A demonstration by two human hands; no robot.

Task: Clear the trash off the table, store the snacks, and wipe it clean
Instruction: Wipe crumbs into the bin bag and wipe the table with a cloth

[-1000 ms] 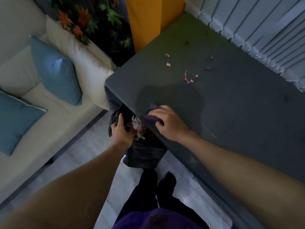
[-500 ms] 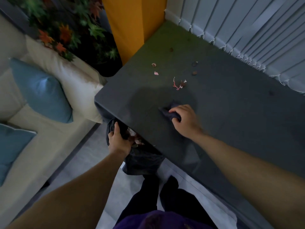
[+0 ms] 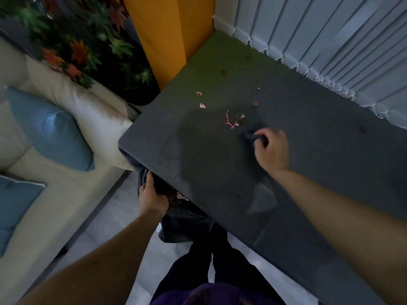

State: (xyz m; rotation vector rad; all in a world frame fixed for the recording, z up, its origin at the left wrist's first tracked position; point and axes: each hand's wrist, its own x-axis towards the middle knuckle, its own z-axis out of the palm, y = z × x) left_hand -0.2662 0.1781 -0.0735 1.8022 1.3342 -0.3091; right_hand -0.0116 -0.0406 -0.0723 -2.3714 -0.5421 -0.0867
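On the dark grey desk point(image 3: 308, 133), the right hand point(image 3: 269, 148) is clenched around a dark cloth point(image 3: 251, 133), pressed to the surface just beside a cluster of pink and white scraps point(image 3: 233, 121). Two further pink scraps point(image 3: 200, 99) lie nearer the far left side, and small brown crumbs point(image 3: 255, 97) are scattered beyond the cloth. At the desk's near left corner, the left hand point(image 3: 152, 197) grips the rim of a black trash bag point(image 3: 187, 221), held just below the desk edge; some litter shows in its mouth, contents not identifiable. A cream sofa point(image 3: 66, 194) with blue cushions point(image 3: 50, 128) stands to the left. Vertical blinds point(image 3: 330, 45) run along the far side.
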